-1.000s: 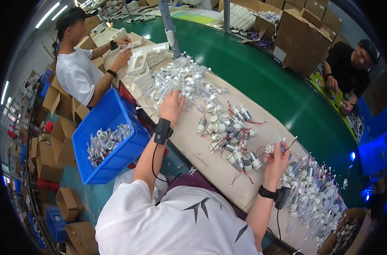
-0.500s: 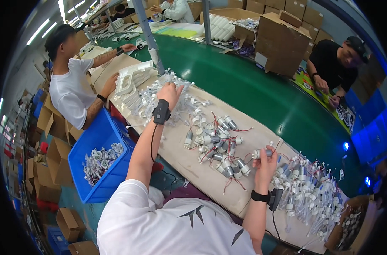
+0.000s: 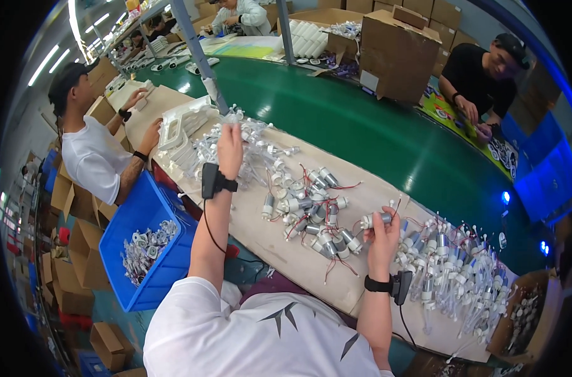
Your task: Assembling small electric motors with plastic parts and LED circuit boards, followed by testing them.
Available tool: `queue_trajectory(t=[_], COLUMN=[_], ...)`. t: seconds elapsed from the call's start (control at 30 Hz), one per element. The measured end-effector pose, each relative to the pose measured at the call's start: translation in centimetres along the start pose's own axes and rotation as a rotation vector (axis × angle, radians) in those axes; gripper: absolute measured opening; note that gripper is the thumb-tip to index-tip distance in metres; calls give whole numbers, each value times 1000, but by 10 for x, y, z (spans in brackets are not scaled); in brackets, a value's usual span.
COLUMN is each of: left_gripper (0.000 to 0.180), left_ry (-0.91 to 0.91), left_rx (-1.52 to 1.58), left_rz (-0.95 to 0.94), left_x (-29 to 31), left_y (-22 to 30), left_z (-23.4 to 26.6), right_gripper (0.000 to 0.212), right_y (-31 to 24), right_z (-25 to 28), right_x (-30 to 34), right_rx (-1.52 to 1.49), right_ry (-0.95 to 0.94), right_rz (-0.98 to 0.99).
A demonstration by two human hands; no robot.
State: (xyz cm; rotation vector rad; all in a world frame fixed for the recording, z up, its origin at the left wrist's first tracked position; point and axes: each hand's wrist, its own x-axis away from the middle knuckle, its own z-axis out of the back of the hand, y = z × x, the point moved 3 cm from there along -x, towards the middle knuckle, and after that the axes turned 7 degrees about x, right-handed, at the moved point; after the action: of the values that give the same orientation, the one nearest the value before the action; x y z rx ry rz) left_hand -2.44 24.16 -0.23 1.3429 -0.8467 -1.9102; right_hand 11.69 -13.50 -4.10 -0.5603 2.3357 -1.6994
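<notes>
My right hand [image 3: 383,229] pinches one small silver motor [image 3: 375,219] with red wires above the worktop [image 3: 280,254]. My left hand [image 3: 229,143] reaches into a heap of white clear-tubed parts [image 3: 236,147], grip hidden (cannot tell). About fifteen loose motors [image 3: 311,210] remain between; a large finished-looking pile [image 3: 452,267] lies right.

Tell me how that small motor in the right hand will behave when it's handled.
The small cylindrical motor in the right hand looks rigid and metal, so probably dense for its size. Its round body would likely roll if set down. Its thin red wires look floppy and may snag the pile of motors.
</notes>
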Motion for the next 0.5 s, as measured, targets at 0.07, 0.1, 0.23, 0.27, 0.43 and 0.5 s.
queue_trajectory(t=[0.07,0.1,0.23,0.27,0.43,0.5], left_gripper=[29,30,30,31,29,32], left_ry=[-38,-86,-213,-247,-425,-459], left_rx=[131,350,741,811,874,908], left_rz=[89,183,401,433,474,518], left_x=[19,32,87,101,147,157], left_y=[38,60,113,120,136,143], left_z=[4,1,-22,-28,-49,-55], right_gripper=[24,21,11,11,27,25], right_y=[-5,-5,5,2,-8,-11], right_z=[-2,-4,-10,-14,-33,-34], right_x=[1,3,6,8,19,20], right_rx=[-60,-121,-62,-57,32,33], right_ry=[-38,-82,-249,-228,-417,-423], right_rz=[11,27,77,70,75,49])
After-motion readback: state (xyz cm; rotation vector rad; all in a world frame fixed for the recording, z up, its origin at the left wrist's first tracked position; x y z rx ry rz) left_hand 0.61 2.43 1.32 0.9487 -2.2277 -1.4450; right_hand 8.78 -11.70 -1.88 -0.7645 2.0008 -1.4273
